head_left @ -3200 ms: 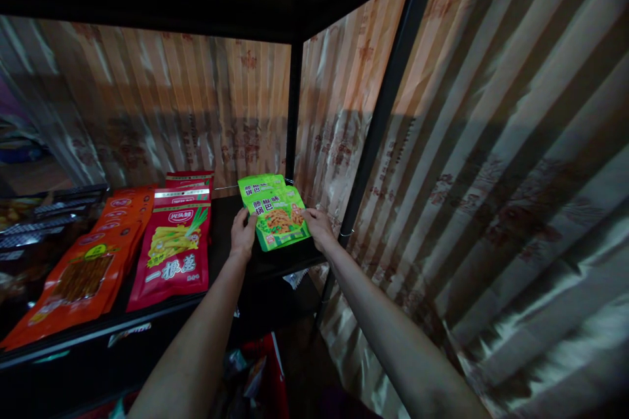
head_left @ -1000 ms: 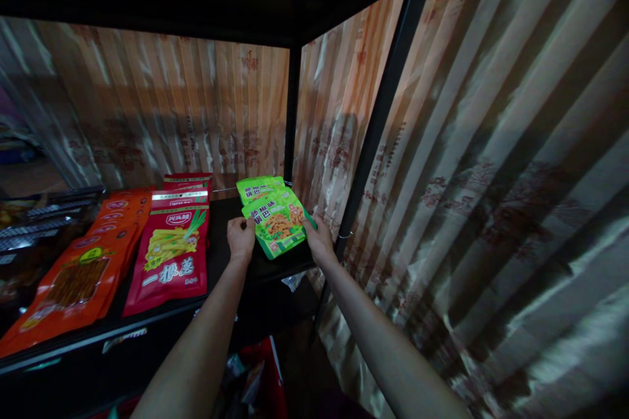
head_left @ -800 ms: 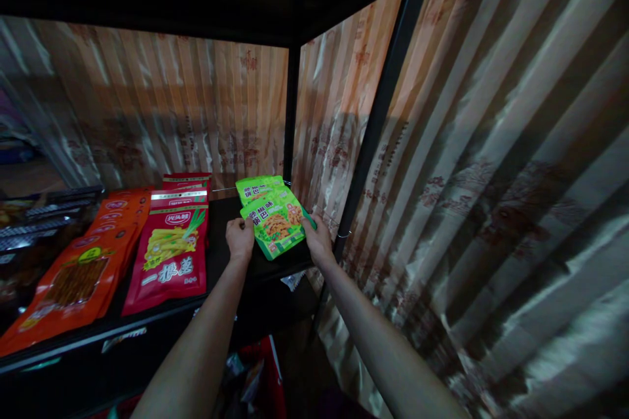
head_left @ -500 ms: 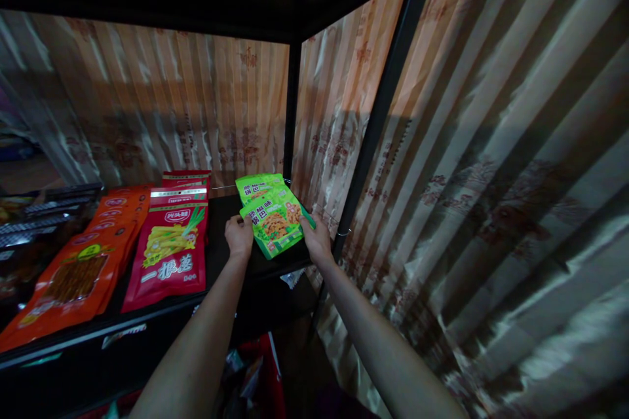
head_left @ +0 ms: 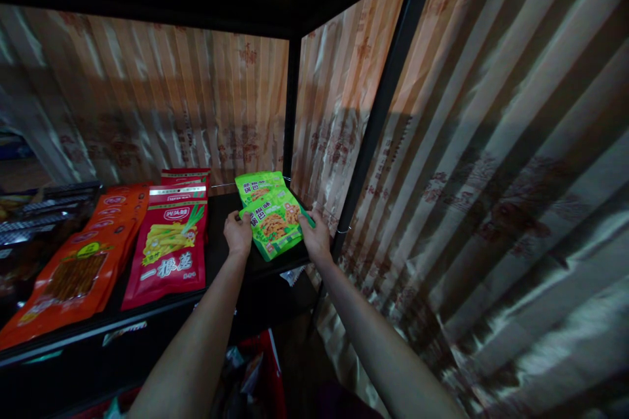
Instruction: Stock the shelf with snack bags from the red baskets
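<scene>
A bright green snack bag (head_left: 275, 224) lies face up at the right end of the dark shelf (head_left: 223, 206), tilted a little. My left hand (head_left: 238, 234) pinches its left edge, fingers closed and partly hidden. On the opposite edge, my right hand (head_left: 314, 236) grips it with the thumb on top. Behind and partly under this bag is another green snack bag (head_left: 258, 182) of the same print, its upper part showing. To the left of my left hand lie overlapping red snack bags (head_left: 171, 255).
Orange snack bags (head_left: 81, 268) and dark shiny packets (head_left: 37, 229) fill the shelf's left side. A black post (head_left: 376, 124) stands right of my hands, with a pleated curtain (head_left: 486, 209) beyond. Below the shelf is a red basket (head_left: 276, 366) holding packets.
The front green bag and both hands have barely moved; the bag sits very slightly lower. My grip on both edges stays the same. The view has shifted a little.
</scene>
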